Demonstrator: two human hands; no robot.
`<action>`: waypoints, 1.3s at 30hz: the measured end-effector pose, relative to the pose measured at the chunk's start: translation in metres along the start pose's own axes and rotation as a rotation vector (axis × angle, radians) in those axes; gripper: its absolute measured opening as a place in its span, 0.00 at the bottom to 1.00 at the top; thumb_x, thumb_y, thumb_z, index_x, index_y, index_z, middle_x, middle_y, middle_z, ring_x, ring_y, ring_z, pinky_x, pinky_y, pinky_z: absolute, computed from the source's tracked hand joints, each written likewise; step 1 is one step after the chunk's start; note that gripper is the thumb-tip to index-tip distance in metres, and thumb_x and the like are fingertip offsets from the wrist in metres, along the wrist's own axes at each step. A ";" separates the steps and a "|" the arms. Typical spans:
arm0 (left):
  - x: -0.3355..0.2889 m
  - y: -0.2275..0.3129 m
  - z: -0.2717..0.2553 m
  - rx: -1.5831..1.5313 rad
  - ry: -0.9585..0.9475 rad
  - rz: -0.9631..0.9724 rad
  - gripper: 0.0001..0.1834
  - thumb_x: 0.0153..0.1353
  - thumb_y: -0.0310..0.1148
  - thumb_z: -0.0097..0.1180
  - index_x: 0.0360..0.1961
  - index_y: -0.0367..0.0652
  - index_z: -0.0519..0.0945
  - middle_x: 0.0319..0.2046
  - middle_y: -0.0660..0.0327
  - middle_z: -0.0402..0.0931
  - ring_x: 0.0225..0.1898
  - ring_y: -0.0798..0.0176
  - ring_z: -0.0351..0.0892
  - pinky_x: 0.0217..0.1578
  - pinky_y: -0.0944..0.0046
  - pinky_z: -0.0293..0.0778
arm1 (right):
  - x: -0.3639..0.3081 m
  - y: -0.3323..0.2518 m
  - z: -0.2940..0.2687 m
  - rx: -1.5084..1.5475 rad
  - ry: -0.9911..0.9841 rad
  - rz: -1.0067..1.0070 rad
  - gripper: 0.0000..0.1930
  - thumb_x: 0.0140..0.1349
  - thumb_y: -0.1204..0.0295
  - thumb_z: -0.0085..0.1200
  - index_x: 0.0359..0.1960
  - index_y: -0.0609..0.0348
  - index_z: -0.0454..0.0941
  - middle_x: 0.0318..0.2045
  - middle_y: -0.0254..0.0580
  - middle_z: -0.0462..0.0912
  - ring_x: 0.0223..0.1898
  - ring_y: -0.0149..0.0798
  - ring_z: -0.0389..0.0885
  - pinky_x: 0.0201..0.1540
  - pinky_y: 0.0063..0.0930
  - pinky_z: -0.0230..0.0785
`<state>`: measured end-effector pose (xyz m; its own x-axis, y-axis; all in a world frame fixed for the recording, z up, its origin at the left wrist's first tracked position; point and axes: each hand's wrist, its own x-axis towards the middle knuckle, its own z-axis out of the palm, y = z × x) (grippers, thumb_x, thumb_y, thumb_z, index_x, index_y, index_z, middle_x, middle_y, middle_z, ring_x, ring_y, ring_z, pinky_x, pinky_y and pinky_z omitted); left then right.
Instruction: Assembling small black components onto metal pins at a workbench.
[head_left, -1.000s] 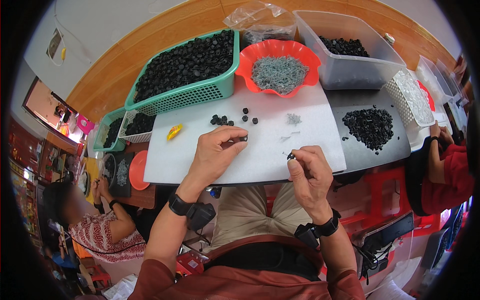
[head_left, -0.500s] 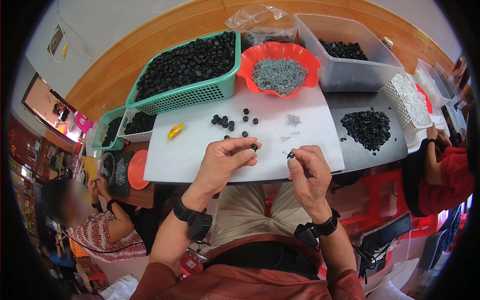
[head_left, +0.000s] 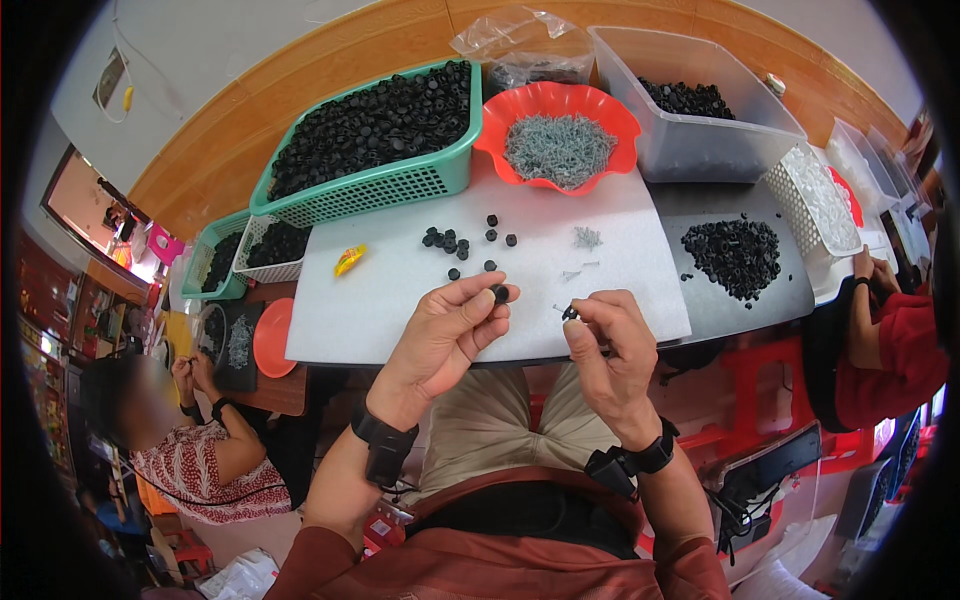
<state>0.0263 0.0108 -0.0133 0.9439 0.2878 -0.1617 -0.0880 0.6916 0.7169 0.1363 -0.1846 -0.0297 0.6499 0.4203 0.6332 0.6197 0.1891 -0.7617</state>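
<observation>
Between the thumb and fingers of my left hand [head_left: 447, 330] is a round black plastic cap [head_left: 500, 293]. My right hand [head_left: 612, 345] pinches a small black plastic piece [head_left: 571, 313], with a thin metal screw [head_left: 559, 308] sticking out on its left. The two hands are apart, above the front edge of a white foam sheet [head_left: 380, 310]. Beyond them lie several loose black caps [head_left: 447, 241] and a little heap of screws [head_left: 587, 238], with a few single screws [head_left: 572, 275] nearer my right hand.
At the back stand a green basket of black caps [head_left: 370, 198], a red scalloped bowl of screws [head_left: 490, 140] and a clear bin [head_left: 700, 150]. Black pieces [head_left: 735, 258] are heaped on the right. A yellow wrapper [head_left: 349, 260] lies left. People work at both sides [head_left: 215, 450].
My left hand has turned the cap, so its round face now shows. My right hand has shifted slightly left with the small black piece and screw.
</observation>
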 end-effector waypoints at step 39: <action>-0.003 -0.006 0.000 -0.023 -0.056 0.015 0.12 0.71 0.30 0.61 0.52 0.39 0.82 0.45 0.58 0.85 0.46 0.64 0.87 0.50 0.64 0.86 | 0.022 -0.011 0.033 -0.036 -0.118 -0.098 0.11 0.64 0.78 0.66 0.47 0.62 0.82 0.39 0.45 0.80 0.25 0.38 0.81 0.25 0.30 0.74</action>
<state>0.0239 0.0059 -0.0176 0.9586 0.2615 -0.1122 -0.1095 0.7029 0.7028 0.1292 -0.1481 -0.0113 0.5307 0.5030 0.6822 0.6942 0.2037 -0.6903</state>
